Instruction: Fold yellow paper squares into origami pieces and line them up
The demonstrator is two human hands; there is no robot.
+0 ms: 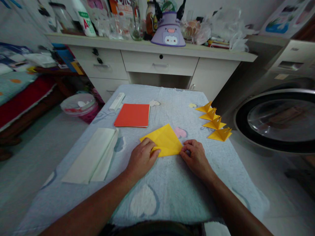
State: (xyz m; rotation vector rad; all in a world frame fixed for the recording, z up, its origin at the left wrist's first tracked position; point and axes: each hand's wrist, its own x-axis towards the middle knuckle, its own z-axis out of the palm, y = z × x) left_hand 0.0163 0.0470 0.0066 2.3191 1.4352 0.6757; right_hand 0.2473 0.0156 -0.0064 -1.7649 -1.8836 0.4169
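A yellow sheet of origami paper (167, 139) lies on the cloth-covered table in front of me, one corner pointing away and its near edge folded. My left hand (145, 154) is closed on the sheet's left side, thumb and fingers pressed on the near fold. At the right corner, my right hand (195, 154) pinches the paper between thumb and fingers. Several folded yellow paper cranes (220, 133) stand in a row at the table's right edge. A stack of red-orange square paper (133, 115) sits beyond my left hand.
On the left lie a folded whitish sheet (92, 157) and a small white box (117, 101). The table wears a pale blue fuzzy cloth (172, 186). A washing machine (278, 85) stands to the right, a white drawer desk (159, 62) behind, a bin (81, 106) at left.
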